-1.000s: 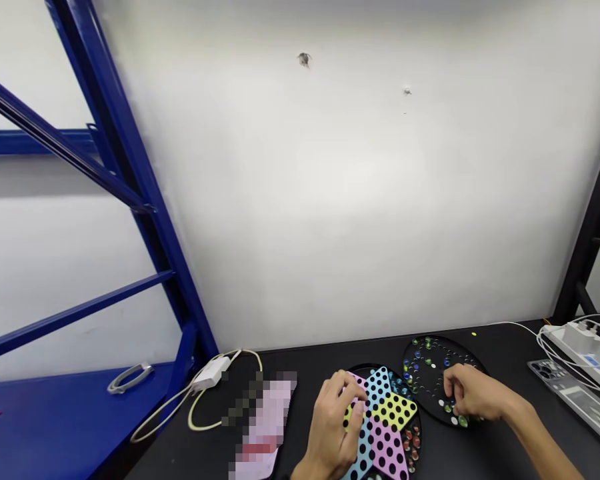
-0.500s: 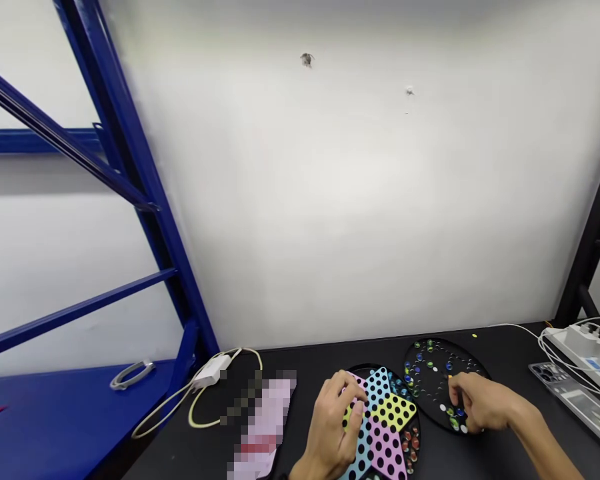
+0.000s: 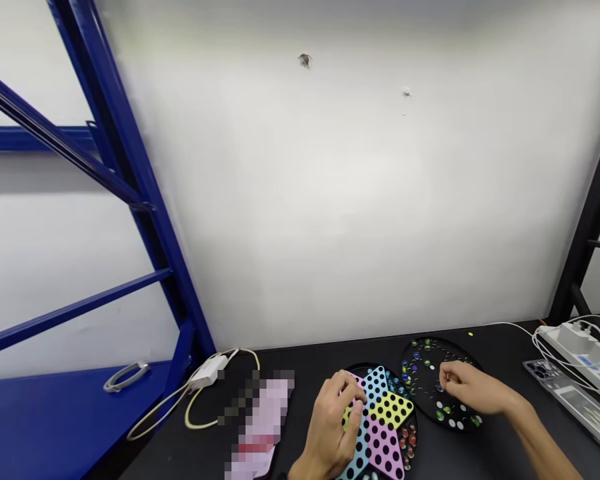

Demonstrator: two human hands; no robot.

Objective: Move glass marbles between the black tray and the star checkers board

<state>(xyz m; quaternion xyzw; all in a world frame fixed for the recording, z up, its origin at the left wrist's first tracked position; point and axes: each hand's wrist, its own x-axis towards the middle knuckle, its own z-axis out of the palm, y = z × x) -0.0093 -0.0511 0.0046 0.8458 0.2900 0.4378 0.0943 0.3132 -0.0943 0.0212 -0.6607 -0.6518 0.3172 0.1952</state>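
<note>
My left hand (image 3: 333,420) rests on the left side of a star-shaped Chinese checkers board (image 3: 387,440). Its fingers are bent and its thumb stands apart from them; no held thing shows. The board has pink, yellow and blue points full of black holes, with marbles in the round rim about it; red marbles (image 3: 407,440) show at the right. My right hand (image 3: 473,388) is closed in a pinch above a round black tray (image 3: 427,390). A blue marble (image 3: 440,387) shows at its fingertips. Green marbles (image 3: 443,412) and white discs lie on the tray below.
A pink, partly blurred phone-like thing (image 3: 265,427) lies left of the board. White cables with an adapter (image 3: 209,371) are behind it. At the right are a power strip (image 3: 587,350) and a clear case (image 3: 575,403). A blue metal frame (image 3: 145,200) stands at the left.
My right hand has moved up and slightly left over the tray, away from its near edge, uncovering green marbles and white discs there. My left hand stays on the board.
</note>
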